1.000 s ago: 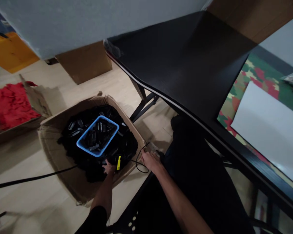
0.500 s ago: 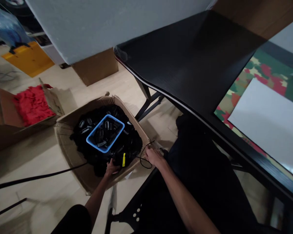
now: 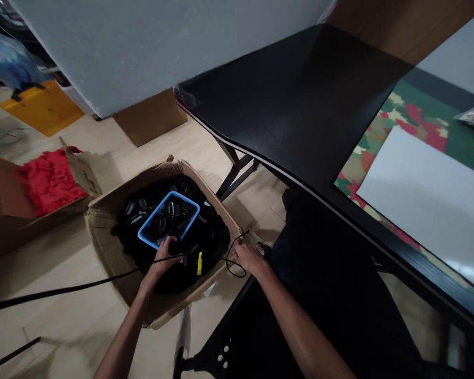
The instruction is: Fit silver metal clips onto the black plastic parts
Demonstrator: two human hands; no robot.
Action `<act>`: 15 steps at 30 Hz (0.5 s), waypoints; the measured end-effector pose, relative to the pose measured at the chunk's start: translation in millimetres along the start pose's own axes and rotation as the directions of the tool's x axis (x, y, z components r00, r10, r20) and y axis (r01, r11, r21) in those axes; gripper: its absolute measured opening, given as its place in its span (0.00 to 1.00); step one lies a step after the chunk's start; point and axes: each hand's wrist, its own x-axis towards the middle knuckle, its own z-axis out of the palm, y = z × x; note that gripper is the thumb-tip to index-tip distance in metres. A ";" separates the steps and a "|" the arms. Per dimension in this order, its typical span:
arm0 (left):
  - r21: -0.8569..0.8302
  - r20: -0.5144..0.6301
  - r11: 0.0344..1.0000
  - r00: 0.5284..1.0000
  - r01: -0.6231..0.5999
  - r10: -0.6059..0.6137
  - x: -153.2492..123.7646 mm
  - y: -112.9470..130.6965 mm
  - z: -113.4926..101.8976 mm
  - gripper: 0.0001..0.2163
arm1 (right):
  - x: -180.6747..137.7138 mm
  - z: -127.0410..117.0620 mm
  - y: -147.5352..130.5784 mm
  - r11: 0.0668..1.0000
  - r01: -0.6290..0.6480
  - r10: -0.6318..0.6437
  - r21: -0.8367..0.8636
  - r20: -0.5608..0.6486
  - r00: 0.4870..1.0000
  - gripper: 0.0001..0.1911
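A cardboard box (image 3: 98, 231) on the floor is filled with black pieces. On them sits a blue-rimmed basket (image 3: 145, 227) holding small black plastic parts. My left hand (image 3: 163, 259) is at the basket's near edge, fingers curled around something dark that I cannot make out. A black strap (image 3: 82, 285) comes in from the left and crosses at this hand. My right hand (image 3: 249, 258) is closed on a thin black cord (image 3: 237, 275) at the box's right rim, a loop hanging below it. Between the hands, a yellow strip (image 3: 199, 263) lies on the black pieces.
A black table (image 3: 276, 100) stands at the right, with a white sheet (image 3: 426, 195) on a camouflage-patterned mat. To the left is a box with red pieces (image 3: 49, 181). A yellow bag (image 3: 43, 108) and a large pale panel (image 3: 142, 52) are behind.
My left hand has moved up and left, from the box's near side to the basket's near edge. My right hand stays at the rim with the cord. The view has shifted slightly.
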 end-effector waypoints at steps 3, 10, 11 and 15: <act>0.190 -0.013 0.978 0.996 -0.087 0.091 38.7 22.2 -21.1 0.25 | 1.0 1.2 0.5 1.000 0.008 -0.008 0.003 -0.003 1.000 0.21; 0.556 -0.008 0.820 0.986 -0.132 0.164 97.8 58.2 -24.0 0.30 | 2.2 2.7 1.5 1.000 0.026 -0.026 0.011 -0.016 1.000 0.20; 0.585 -0.001 0.800 0.985 -0.137 0.170 102.4 60.2 -22.8 0.32 | 2.4 3.0 1.7 1.000 0.026 -0.025 0.011 -0.015 1.000 0.20; 0.645 0.017 0.747 0.980 -0.161 0.196 112.5 62.0 -20.6 0.39 | 3.2 4.4 2.7 0.999 0.030 -0.030 0.011 -0.015 0.999 0.20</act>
